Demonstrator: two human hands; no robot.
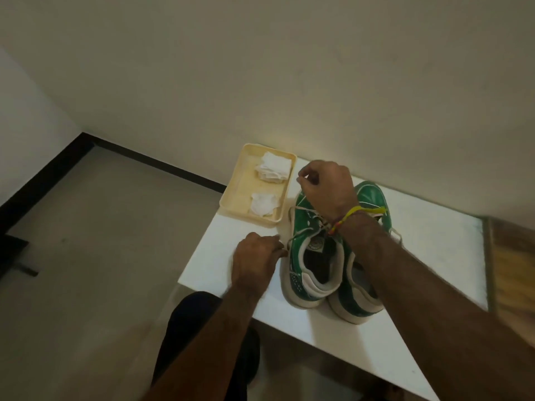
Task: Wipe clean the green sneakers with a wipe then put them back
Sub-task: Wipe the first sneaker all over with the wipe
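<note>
A: Where do the green sneakers (333,256) stand?

B: Side by side on the white table (428,256), heels toward its near edge, toes toward the far edge at the wall. The pair sits roughly mid-surface; the right shoe is partly covered by the right forearm.

A: State of the left hand (254,259)?

B: It rests on the table just beside the left shoe, fingers curled, pinching one end of the white lace (292,241) at about the level of the shoe's opening.

A: And the right hand (327,183)?

B: Raised over the toe of the left shoe, fingers curled — it pinches the other lace end, which runs taut from the fingertips down to the eyelets. A yellow thread band (359,212) circles that wrist.

A: Location of the wipes?

B: A cream tray (231,198) sits at the table's far left corner, just beside the left shoe's toe. Inside it lie two crumpled white wipes (265,205) — one at the far end, one at the near end, apart from each other.

A: Anything below the table?

B: A dark-clothed knee (191,314) shows at the near left edge, above a grey floor (86,227).
</note>
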